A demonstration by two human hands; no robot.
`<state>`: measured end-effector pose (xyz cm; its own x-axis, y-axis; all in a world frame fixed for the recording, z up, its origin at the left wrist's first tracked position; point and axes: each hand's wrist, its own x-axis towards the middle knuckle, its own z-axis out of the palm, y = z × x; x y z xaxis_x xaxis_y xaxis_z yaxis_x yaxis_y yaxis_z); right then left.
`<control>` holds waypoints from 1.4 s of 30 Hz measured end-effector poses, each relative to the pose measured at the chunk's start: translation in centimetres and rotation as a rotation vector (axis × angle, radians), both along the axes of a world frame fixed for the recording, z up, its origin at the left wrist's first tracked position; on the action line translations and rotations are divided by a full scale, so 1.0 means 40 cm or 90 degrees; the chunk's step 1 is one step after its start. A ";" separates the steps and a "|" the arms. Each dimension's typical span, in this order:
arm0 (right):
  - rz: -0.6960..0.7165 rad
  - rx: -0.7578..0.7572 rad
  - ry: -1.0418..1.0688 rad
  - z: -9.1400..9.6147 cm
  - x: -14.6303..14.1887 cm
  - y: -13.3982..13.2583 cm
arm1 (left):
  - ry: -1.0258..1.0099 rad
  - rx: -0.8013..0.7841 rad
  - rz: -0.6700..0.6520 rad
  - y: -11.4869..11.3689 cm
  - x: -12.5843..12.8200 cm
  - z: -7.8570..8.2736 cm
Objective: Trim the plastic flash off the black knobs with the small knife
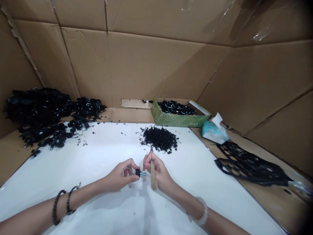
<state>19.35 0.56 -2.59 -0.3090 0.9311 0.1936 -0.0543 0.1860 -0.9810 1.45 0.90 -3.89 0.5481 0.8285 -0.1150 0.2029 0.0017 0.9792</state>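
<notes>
My left hand (124, 174) pinches a small black knob (137, 172) with a metal screw shaft (143, 174) pointing right, toward my other hand. In my right hand (157, 169) is a flat brown stick-like tool (153, 178), held like a pen; its narrow tip points away from me and its exact kind is unclear. The right fingertips are close to the screw shaft, and I cannot tell whether they touch it. Just beyond the hands lies a pile of tiny black rings (160, 138) on the white tabletop (110, 209).
Black parts are heaped at the back left (41, 107). A green box (181, 120) at the back holds many black pieces with metal shafts. To the right are a tissue pack (215, 130) and black perforated sheets (254, 166). Cardboard walls (146, 65) enclose the table.
</notes>
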 end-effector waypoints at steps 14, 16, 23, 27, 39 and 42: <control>-0.038 -0.131 0.123 0.035 0.059 0.045 | -0.116 0.013 0.177 -0.001 0.005 -0.009; -0.046 -0.117 0.117 0.032 0.068 0.055 | -0.078 0.026 0.161 -0.005 0.004 -0.006; -0.051 -0.090 0.086 0.028 0.097 0.083 | -0.186 -0.057 0.074 0.005 -0.006 0.017; -0.008 -0.124 0.099 0.015 0.082 0.083 | -0.303 -0.208 0.047 0.027 -0.016 0.020; -0.009 -0.077 0.036 0.004 -0.004 0.029 | -0.444 -0.427 0.052 0.020 -0.002 0.000; -0.014 -0.140 0.039 -0.004 0.003 0.034 | -0.434 -0.483 0.000 -0.002 0.011 0.001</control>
